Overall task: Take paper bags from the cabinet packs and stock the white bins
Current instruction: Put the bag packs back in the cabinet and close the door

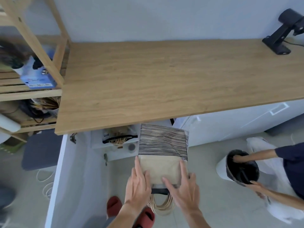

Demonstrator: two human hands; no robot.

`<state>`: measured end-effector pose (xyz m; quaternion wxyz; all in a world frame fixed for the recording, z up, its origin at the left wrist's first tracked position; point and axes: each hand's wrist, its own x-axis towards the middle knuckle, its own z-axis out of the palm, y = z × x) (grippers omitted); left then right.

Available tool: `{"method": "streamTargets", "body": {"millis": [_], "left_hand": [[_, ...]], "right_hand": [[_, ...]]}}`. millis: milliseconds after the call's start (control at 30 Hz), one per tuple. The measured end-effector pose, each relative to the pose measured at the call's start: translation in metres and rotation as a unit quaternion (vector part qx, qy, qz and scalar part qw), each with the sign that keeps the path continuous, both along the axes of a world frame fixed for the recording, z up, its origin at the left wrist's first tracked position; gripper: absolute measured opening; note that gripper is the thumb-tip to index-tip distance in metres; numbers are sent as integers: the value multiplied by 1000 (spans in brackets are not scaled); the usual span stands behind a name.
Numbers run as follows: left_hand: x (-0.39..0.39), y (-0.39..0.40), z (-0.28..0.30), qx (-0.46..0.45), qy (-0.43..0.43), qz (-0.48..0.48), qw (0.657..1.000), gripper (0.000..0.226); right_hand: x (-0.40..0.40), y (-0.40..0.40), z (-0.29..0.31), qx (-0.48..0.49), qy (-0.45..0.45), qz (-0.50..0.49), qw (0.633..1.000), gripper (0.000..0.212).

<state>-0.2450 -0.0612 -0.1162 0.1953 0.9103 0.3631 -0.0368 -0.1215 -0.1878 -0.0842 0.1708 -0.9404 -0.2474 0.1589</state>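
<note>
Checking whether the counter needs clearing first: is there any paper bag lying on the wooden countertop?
No: the countertop carries only a black stand at its far right; the striped pack is below its edge, held by both hands.

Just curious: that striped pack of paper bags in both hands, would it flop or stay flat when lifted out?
The striped pack looks flat and stacked, so probably fairly stiff. Its rope handles dangle loosely and would likely swing. Both the left hand and right hand hold it, suggesting some weight.
</note>
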Motion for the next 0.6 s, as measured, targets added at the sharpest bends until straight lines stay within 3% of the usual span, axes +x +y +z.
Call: {"method": "streamTargets", "body": {"millis": [67, 167, 233, 333, 400, 467, 533, 600], "left_hand": [[-8, -5, -6, 16, 12, -12, 1000, 86], [-6, -2, -17, 40, 29, -28, 998, 80], [4, 10, -26, 22, 35, -18, 999, 65], [30, 43, -49, 20, 3, 4, 1000, 23], [51, 72, -71, 14, -16, 2, 1000, 16], [73, 100, -96, -15, -48, 36, 998, 31], [94, 129, -120, -66, -71, 97, 991, 63], [109, 153, -144, -75, -81, 142, 984, 77]], "right_hand": [[-7, -6, -11, -8, 4, 0, 1000, 101], [-3, 0, -28, -25, 8, 7, 1000, 100], [8, 13, -34, -31, 12, 25, 999, 98], [36, 48, -56, -21, 13, 53, 998, 92], [60, 79, -81, -4, 2, 62, 998, 91], [83, 112, -114, 17, -14, 63, 998, 90], [103, 143, -149, 37, -36, 71, 996, 88], [119, 168, -180, 50, -53, 90, 993, 88]]}}
